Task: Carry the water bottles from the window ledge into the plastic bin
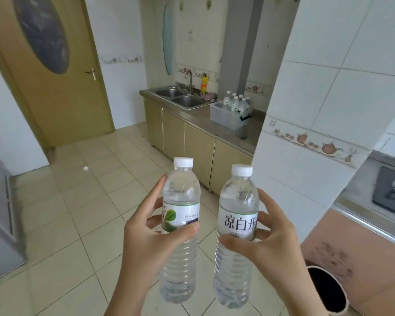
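On the left, the left hand [151, 233] is wrapped round the left bottle [180, 229] at its label band, thumb across the front, fingers behind. Upright, white cap on top, long axis near vertical with the top leaning slightly left. It looks full and clear, so expect real weight for its size. The thin ribbed wall will give under a hard squeeze, and the smooth plastic could slide, so that mid-body grip at the label looks like the sensible hold.

Just to its right, close but apart, the right bottle [236, 233] stands the same way: cap up, base down, tipped slightly to the right. The right hand [269, 238] clasps it at the label too, thumb in front.

Both bottles are held in the air over the tiled floor, near the camera. Far off on the counter [251, 133], right of the sink [180, 98], sits the plastic bin [226, 118], with several capped bottles already standing inside, perhaps five or six; too small to count surely.
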